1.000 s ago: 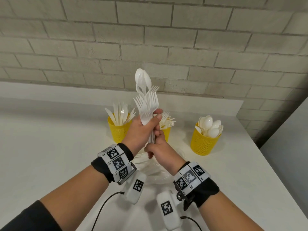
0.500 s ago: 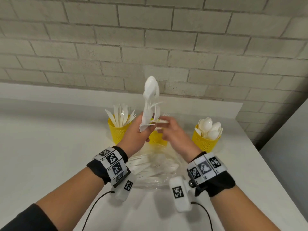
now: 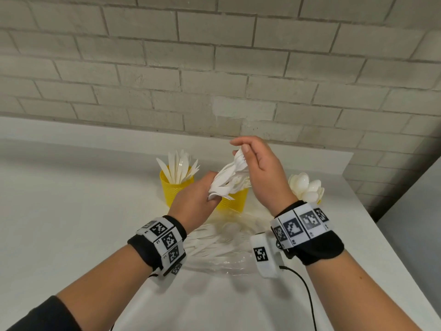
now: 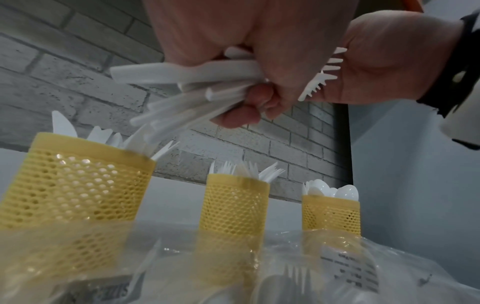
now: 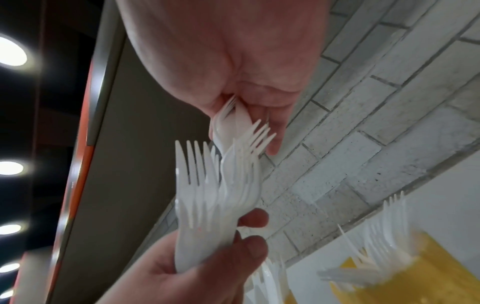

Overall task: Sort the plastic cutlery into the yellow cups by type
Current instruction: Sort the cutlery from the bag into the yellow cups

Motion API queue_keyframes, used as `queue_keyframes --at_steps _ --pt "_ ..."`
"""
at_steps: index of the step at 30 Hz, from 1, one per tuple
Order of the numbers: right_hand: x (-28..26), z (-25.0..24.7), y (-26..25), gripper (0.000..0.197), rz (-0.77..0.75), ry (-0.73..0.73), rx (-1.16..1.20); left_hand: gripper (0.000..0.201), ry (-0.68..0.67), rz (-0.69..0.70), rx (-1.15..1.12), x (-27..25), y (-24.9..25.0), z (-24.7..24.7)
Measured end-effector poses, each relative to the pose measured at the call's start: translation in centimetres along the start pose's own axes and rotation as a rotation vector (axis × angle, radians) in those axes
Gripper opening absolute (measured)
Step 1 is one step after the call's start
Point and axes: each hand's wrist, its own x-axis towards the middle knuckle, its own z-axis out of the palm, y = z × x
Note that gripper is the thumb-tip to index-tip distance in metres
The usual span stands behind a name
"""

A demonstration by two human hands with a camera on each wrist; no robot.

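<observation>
My left hand [image 3: 202, 189] grips a bundle of white plastic cutlery [image 3: 229, 180] by the handles, tilted up to the right above the middle cup. It is mostly forks [image 5: 207, 191], and the handles fan out from the fist [image 4: 182, 86]. My right hand [image 3: 241, 150] pinches the top pieces at the bundle's head end [image 5: 232, 118]. Three yellow mesh cups stand behind: knives in the left cup [image 3: 175, 189], forks in the middle cup [image 3: 235, 203], spoons in the right cup [image 4: 331, 214], which my right wrist largely hides in the head view.
A clear plastic bag [image 3: 222, 249] with more loose cutlery lies on the white counter [image 3: 71, 211] below my wrists. A brick wall [image 3: 214, 68] runs close behind the cups. The counter's right edge drops off past the spoons [image 3: 306, 187].
The bundle has come down from upright to a slant over the middle cup. My right hand left the handles below and now pinches the bundle's top end.
</observation>
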Motion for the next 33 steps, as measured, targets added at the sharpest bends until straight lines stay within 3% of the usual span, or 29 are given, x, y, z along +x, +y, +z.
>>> queue_keyframes --at_steps 4,7,12,17,24,33 --pt "0.0 -0.5 0.2 0.028 -0.135 -0.084 -0.217 0.025 -0.019 -0.032 -0.052 0.0 0.0 -0.3" --pt "0.2 -1.1 0.1 0.027 -0.221 -0.185 -0.366 0.015 -0.066 -0.023 -0.093 0.1 -0.4 -0.5" --pt "0.8 -1.8 0.2 0.032 -0.198 -0.428 -0.542 0.012 -0.138 -0.025 -0.045 -0.1 -1.4 -0.6" --pt "0.6 -1.2 0.0 0.025 -0.127 -0.623 -0.651 0.016 -0.187 -0.010 0.102 -0.5 -2.1 -1.0" --pt "0.6 -0.5 0.2 0.021 -0.120 -0.573 -0.550 0.017 -0.187 -0.045 0.016 -0.6 -2.5 -1.3" --pt "0.2 0.0 0.7 0.009 0.098 -0.346 -0.142 0.034 -0.109 -0.005 -0.158 -0.9 -2.5 -1.1"
